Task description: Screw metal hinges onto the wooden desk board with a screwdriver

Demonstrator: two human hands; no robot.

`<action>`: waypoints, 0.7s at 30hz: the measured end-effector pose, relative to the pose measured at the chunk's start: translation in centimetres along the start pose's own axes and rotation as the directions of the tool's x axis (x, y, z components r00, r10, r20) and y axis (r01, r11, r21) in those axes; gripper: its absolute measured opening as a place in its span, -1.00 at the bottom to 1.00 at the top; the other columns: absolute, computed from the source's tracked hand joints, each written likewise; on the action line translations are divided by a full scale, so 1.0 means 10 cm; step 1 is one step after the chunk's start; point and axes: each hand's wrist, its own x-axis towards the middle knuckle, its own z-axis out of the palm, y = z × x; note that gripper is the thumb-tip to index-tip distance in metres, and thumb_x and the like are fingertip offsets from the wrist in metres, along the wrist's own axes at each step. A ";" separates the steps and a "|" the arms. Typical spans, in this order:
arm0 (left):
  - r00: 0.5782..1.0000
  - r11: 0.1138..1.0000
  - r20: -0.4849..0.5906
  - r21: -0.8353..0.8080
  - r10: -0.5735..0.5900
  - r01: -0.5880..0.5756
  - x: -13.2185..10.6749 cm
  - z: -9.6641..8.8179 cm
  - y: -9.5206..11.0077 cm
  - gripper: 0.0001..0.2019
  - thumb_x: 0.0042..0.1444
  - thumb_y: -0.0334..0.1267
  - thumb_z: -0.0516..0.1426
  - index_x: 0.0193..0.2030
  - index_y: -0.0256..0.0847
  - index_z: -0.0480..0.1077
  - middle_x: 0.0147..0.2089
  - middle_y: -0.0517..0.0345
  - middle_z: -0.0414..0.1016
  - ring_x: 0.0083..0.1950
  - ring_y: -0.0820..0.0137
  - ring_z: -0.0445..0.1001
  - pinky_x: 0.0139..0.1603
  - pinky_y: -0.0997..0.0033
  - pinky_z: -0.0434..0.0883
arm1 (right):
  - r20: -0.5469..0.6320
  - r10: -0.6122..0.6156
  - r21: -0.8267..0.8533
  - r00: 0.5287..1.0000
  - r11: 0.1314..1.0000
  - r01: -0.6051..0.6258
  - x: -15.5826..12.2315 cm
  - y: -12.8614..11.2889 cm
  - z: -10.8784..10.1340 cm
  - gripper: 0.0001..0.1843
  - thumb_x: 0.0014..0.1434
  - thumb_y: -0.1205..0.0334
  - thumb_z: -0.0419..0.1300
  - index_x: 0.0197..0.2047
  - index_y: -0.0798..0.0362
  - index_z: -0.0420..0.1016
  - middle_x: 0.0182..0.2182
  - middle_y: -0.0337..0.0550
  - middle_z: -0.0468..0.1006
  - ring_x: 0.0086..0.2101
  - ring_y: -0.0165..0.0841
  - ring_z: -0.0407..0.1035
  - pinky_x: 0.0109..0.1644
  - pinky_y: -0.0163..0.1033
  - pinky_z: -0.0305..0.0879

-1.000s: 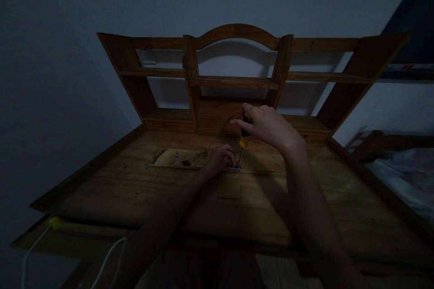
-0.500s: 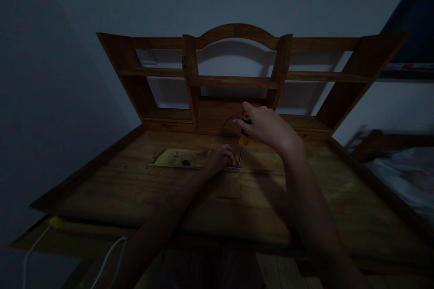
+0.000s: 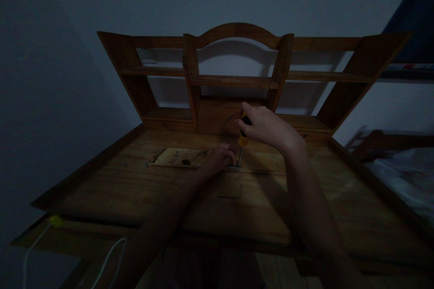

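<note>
My right hand [image 3: 262, 124] is closed around the black and yellow handle of a screwdriver [image 3: 243, 139], which stands nearly upright with its shaft pointing down. The tip meets the right end of a thin metal piece [image 3: 233, 168] on the wooden desk top. My left hand [image 3: 222, 157] rests beside the tip with its fingers curled down on that metal piece; what lies under the fingertips is hidden. Left of it is a pale, rough-edged wooden strip [image 3: 169, 157] with a dark spot. Below the metal piece a small rectangular wooden piece [image 3: 228, 185] lies on the desk.
Two small screw-like bits, one of them a small screw [image 3: 147, 165], lie at left on the desk top [image 3: 111, 189]. A wooden shelf unit [image 3: 233, 82] stands along the back. A white cord [image 3: 110, 253] hangs at front left, near a yellow object [image 3: 56, 221].
Both hands stay in nearly the same place. The screwdriver still stands on the metal piece, and my right fingers have shifted slightly on its handle.
</note>
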 end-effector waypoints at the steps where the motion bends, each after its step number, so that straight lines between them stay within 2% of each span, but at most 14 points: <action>1: 0.999 0.999 0.022 0.033 0.027 -0.028 0.00 -0.03 0.03 -0.69 0.01 -0.55 0.02 -0.45 -0.20 0.57 -0.09 0.06 0.48 0.01 0.30 0.39 0.11 0.30 0.32 | -0.005 0.015 -0.012 1.000 1.000 -0.015 0.00 0.01 0.00 -0.69 0.36 0.07 0.02 0.01 0.10 0.36 -0.20 0.07 0.59 -0.17 -0.11 0.49 -0.16 -0.16 0.27; 4: 0.991 0.989 0.100 0.103 0.091 -0.102 -0.02 -0.14 0.13 -0.78 0.07 -0.49 0.09 -0.38 -0.19 0.56 -0.04 0.05 0.45 0.04 0.28 0.36 0.12 0.27 0.31 | -0.009 0.069 -0.049 0.998 0.996 -0.069 -0.01 0.03 0.00 -0.64 0.37 -0.01 0.02 0.03 0.09 0.36 -0.21 0.07 0.59 -0.19 -0.10 0.50 -0.17 -0.14 0.28; 8: 0.985 0.981 0.143 0.152 0.101 -0.123 -0.04 -0.18 0.21 -0.94 0.13 -0.35 0.18 -0.32 -0.20 0.50 -0.05 0.05 0.43 0.04 0.26 0.35 0.11 0.26 0.30 | -0.003 0.083 -0.023 0.997 0.996 -0.083 -0.01 0.07 0.01 -0.59 0.33 -0.06 0.08 0.05 0.07 0.35 -0.17 0.06 0.58 -0.15 -0.08 0.49 -0.14 -0.13 0.29; 13: 0.977 0.967 0.172 0.199 0.126 -0.160 -0.05 -0.16 0.23 -0.77 0.09 -0.09 0.30 -0.32 -0.19 0.44 -0.09 0.08 0.43 0.03 0.25 0.33 0.07 0.29 0.29 | 0.013 -0.021 0.071 1.000 0.997 0.020 0.01 0.12 0.02 -0.70 0.26 0.10 0.15 0.00 0.05 0.37 -0.12 0.01 0.56 -0.12 -0.15 0.46 -0.08 -0.16 0.29; 21: 0.975 0.958 0.161 0.220 0.152 -0.185 -0.05 -0.13 0.22 -0.80 0.13 -0.16 0.29 -0.31 -0.19 0.39 -0.12 0.10 0.41 0.00 0.28 0.33 -0.03 0.35 0.29 | 0.011 -0.017 0.093 1.000 0.995 0.016 0.02 0.11 0.03 -0.67 0.27 0.01 0.19 -0.02 0.04 0.39 -0.15 -0.01 0.57 -0.15 -0.17 0.47 -0.11 -0.18 0.29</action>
